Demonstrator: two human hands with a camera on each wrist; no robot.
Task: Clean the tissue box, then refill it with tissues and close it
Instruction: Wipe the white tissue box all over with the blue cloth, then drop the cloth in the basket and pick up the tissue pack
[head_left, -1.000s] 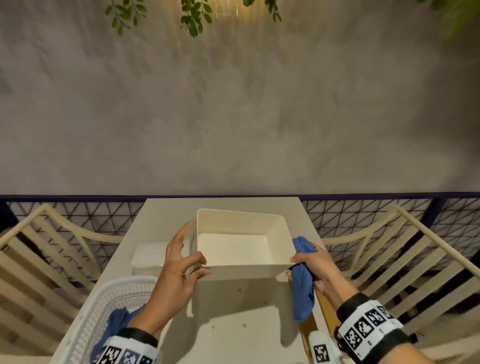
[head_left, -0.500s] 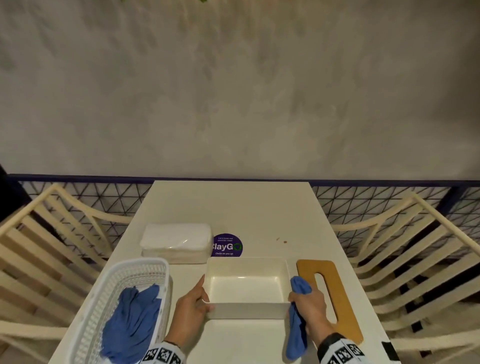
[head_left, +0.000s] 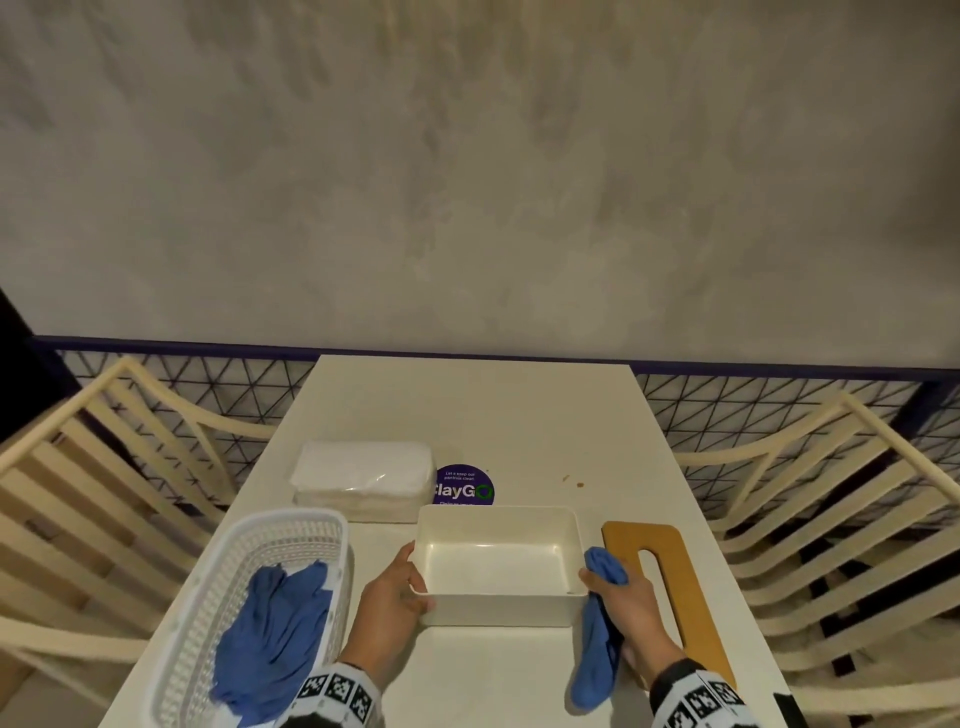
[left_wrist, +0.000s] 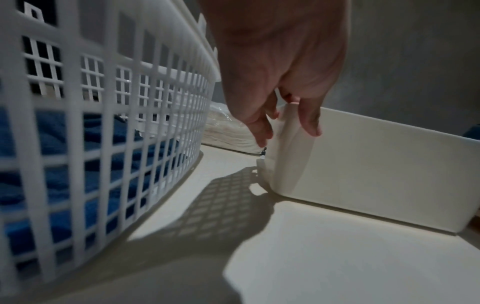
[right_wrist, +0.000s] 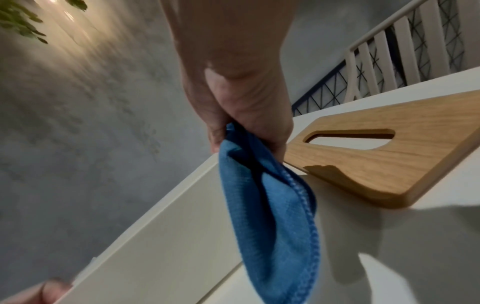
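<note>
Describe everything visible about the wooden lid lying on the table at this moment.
The wooden lid is a flat, light-brown board with visible grain, rounded corners and one long rounded slot through its middle. It lies flat on the white table, off the open tissue box, just to the box's right, long side running away from the person. The right hand, gripping a blue cloth, sits over its near left edge; contact cannot be told.

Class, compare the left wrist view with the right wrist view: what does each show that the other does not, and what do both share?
Only the left wrist view shows the white basket, the blue cloth inside it and the tissue pack. Only the right wrist view shows the wooden lid, the blue cloth gripped by the right hand, and a chair. Both show the tissue box and the left hand.
</note>
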